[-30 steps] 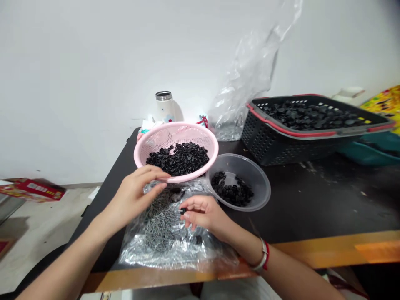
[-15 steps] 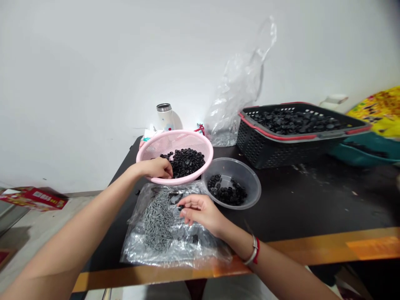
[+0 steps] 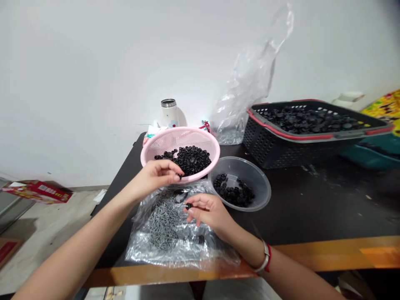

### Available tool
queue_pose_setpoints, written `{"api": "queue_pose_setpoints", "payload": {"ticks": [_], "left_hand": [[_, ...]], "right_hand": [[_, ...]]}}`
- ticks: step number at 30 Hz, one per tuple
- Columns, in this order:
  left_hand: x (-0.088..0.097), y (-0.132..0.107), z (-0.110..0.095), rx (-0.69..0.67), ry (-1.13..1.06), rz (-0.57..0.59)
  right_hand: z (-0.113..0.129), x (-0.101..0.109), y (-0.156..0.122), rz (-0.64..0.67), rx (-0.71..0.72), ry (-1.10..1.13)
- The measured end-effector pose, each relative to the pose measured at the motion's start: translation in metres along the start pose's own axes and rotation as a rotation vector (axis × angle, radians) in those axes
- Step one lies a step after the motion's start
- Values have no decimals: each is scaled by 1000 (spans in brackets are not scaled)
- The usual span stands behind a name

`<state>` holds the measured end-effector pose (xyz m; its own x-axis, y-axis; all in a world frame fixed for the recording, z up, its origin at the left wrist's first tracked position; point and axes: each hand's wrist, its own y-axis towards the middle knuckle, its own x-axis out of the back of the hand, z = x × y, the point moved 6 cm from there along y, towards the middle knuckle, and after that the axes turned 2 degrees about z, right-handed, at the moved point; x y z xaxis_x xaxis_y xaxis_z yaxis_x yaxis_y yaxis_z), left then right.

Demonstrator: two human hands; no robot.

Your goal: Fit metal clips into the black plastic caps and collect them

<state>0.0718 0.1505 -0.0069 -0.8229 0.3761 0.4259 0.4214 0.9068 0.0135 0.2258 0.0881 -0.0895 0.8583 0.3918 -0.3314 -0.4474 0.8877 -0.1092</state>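
My left hand (image 3: 159, 176) is above the near rim of a pink mesh basket (image 3: 148, 146), pinching a small black plastic part (image 3: 179, 176) between thumb and fingertips. Inside that basket lies a heap of black round parts (image 3: 194, 160). Over a clear plastic bag (image 3: 150, 255), my right hand (image 3: 208, 211) holds another small black cap-like part (image 3: 188, 206) between thumb and index finger. A pile of grey screws (image 3: 163, 225) rests on the bag, left of my right hand. Beyond that hand stands a clear plastic bowl (image 3: 264, 189) with black parts (image 3: 236, 193) in it.
A dark crate with red handles (image 3: 265, 146), full of black discs, stands at the right. Behind it are a teal basin (image 3: 368, 152) and a yellow bag (image 3: 386, 108). A crumpled clear bag (image 3: 243, 91) and a white flask (image 3: 169, 113) stand near the wall.
My left hand has lifted out of the pink basket with a small black part in its fingertips. My right hand keeps its pinch over the bag. The view has shifted slightly.
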Motion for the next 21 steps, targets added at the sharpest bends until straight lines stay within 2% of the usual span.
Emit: {"api": "queue_pose_setpoints", "payload": {"ticks": [3,6,11,14,17,21], "left_hand": [[-21,-26,8,8,-237,25],[-33,-40,24,60,-322,28],[-37,-43,35,22,-348,-4],[-43,-44,39,60,-459,10],[-49,-46,43,109,-564,23],[-54,-45,42,91,-575,34]], "right_hand": [[2,-1,-3,6,32,36],[1,-1,-6,5,48,46],[2,-2,-9,2,93,42],[4,0,-10,-42,120,19],[6,3,-11,-85,118,-58],[6,5,-12,-107,119,-178]]}}
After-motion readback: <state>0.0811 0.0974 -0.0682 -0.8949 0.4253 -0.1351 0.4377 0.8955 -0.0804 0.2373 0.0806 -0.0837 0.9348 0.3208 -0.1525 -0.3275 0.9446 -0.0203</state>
